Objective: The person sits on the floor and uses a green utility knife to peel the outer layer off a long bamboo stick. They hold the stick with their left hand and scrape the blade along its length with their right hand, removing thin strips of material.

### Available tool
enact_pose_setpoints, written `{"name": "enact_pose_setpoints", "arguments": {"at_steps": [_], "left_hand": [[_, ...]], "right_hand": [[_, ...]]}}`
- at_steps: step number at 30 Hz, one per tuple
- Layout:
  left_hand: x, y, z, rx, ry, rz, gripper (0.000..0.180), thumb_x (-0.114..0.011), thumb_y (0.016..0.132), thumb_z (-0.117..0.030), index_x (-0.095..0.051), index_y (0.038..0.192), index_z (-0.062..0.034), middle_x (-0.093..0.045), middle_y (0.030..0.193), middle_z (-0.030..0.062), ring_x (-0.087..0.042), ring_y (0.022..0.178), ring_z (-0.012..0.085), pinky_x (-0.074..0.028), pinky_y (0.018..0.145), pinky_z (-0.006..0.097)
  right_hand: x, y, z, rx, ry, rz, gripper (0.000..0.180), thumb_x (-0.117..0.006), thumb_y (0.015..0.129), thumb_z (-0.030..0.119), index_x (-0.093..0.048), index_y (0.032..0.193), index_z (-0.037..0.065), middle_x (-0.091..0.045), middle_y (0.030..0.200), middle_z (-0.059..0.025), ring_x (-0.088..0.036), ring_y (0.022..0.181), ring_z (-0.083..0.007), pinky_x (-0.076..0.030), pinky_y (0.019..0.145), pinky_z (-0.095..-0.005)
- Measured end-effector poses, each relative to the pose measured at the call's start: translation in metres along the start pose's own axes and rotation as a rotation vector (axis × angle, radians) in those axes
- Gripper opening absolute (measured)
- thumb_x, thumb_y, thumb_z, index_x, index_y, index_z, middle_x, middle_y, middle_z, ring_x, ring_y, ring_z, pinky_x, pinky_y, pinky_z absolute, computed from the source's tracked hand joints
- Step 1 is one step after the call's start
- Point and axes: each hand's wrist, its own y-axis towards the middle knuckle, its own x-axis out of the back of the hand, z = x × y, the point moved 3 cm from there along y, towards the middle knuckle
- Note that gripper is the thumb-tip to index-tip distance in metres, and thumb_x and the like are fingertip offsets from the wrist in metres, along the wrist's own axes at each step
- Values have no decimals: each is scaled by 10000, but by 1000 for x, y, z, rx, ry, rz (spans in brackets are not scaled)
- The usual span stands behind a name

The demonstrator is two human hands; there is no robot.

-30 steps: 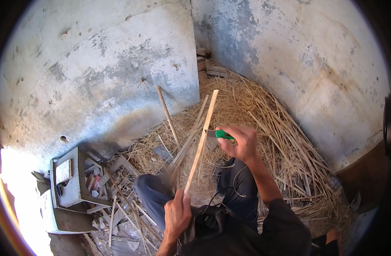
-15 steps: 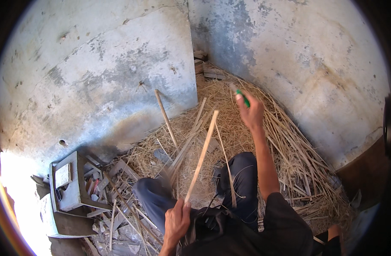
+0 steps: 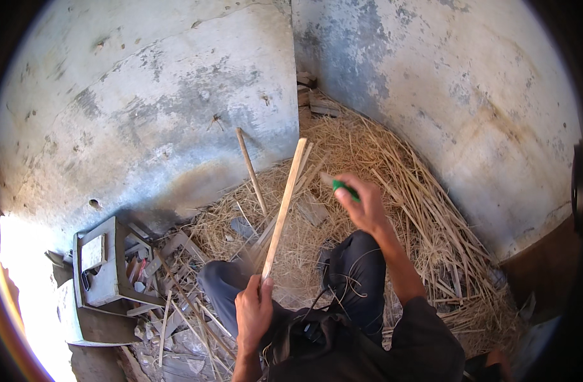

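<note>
My left hand (image 3: 254, 310) is closed round the lower end of a long, pale bamboo strip (image 3: 283, 213), which rises at a slant from between my knees toward the wall corner. My right hand (image 3: 366, 205) grips a small green-handled knife (image 3: 344, 188). Its short blade points up and left, to the right of the strip and apart from it. A thin, curled fibre (image 3: 350, 286) lies over my right knee.
Shavings (image 3: 348, 137) cover the floor ahead, with long split strips (image 3: 425, 204) heaped along the right wall. A stick (image 3: 250, 169) leans against the left wall (image 3: 196, 83). At left stands a grey wooden box (image 3: 106, 267) among scrap wood.
The knife in my right hand has come down and left. My left hand has shifted slightly left and up, with the strip now more upright. A thin sliver hanging from its top has gone.
</note>
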Motion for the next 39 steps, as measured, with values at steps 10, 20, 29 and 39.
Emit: {"name": "enact_pose_setpoints", "arguments": {"at_steps": [10, 20, 29, 39], "left_hand": [[-6, 11, -38, -68, -168, 108, 277, -543, 1137, -210, -669, 1073, 29, -586, 671, 201, -587, 588, 364, -463, 621, 444], [-3, 12, -46, -147, -110, 4, 205, -662, 1070, -165, -645, 1084, 40, -626, 702, 218, -632, 589, 384, -461, 585, 440], [-4, 11, -50, -159, -133, -9, 207, -671, 1065, -166, -643, 1072, 38, -620, 678, 212, -628, 566, 385, -460, 571, 434], [-5, 7, -44, -72, -118, 57, 240, -641, 1086, -198, -637, 1075, 42, -591, 668, 242, -643, 595, 417, -467, 581, 444]], "right_hand": [[-33, -39, 79, 343, -89, 129, 310, -802, 952, 348, -781, 1060, 59, -744, 820, -59, -722, 648, -222, -557, 576, -354], [-33, -46, 91, 393, -99, 138, 329, -806, 939, 373, -794, 1062, 68, -753, 797, -30, -711, 607, -213, -547, 553, -350], [-27, -44, 89, 428, -157, 79, 323, -818, 913, 384, -803, 1040, 87, -735, 761, -19, -689, 576, -199, -524, 530, -342], [-21, -39, 88, 482, -243, 39, 309, -829, 892, 425, -815, 1007, 139, -663, 697, 36, -583, 506, -153, -456, 495, -311]]}}
